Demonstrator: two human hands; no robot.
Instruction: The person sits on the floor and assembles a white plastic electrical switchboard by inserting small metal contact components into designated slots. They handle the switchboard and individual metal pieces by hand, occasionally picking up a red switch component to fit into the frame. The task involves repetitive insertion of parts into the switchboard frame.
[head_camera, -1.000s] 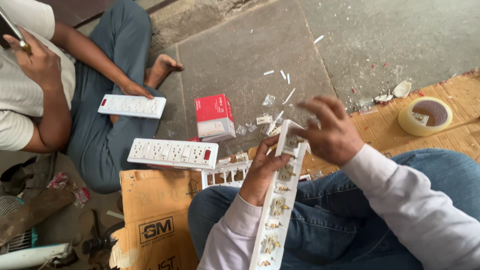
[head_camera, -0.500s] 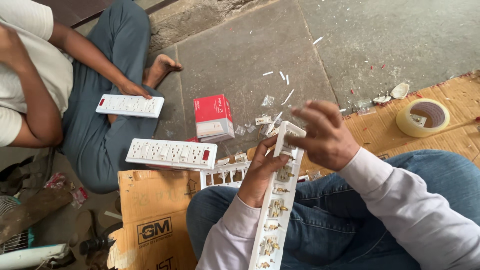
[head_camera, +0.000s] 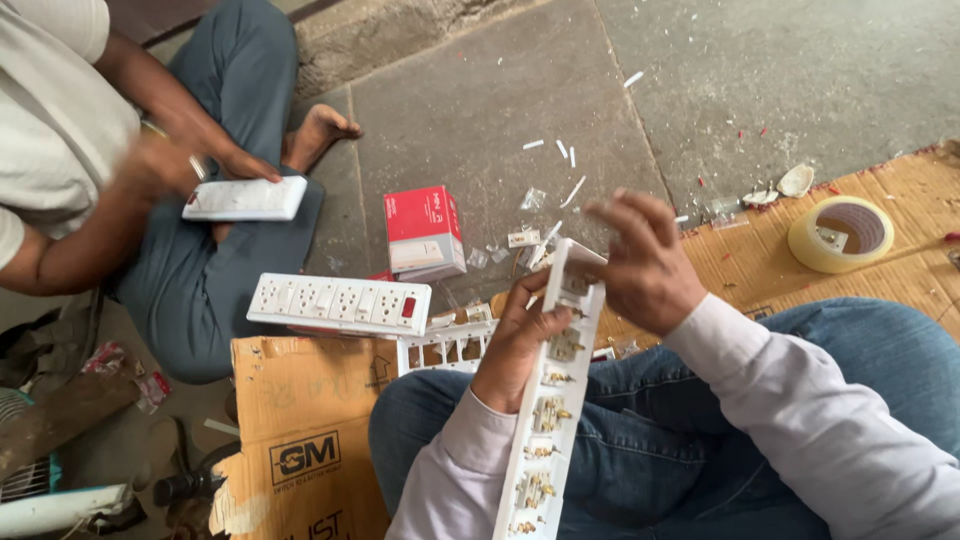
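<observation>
I hold a long white power-strip housing (head_camera: 548, 400) over my lap, its open back up, with brass socket contacts in a row. My left hand (head_camera: 518, 335) grips it from the left near its upper part. My right hand (head_camera: 645, 265) is on its far end, fingers curled over the top edge. A finished white power strip with a red switch (head_camera: 340, 303) lies to the left on cardboard. A white empty frame (head_camera: 445, 345) lies just behind my left hand.
A red and white small box (head_camera: 423, 232) stands on the stone floor. A tape roll (head_camera: 840, 233) rests on cardboard at right. Another person sits at left with a white strip (head_camera: 245, 199) on the knee. Plastic scraps litter the floor. A brown carton (head_camera: 300, 440) lies at bottom left.
My hands and the housing stay almost still; my right fingers shift slightly at the far end. The other person's arm has dropped towards the strip on the knee.
</observation>
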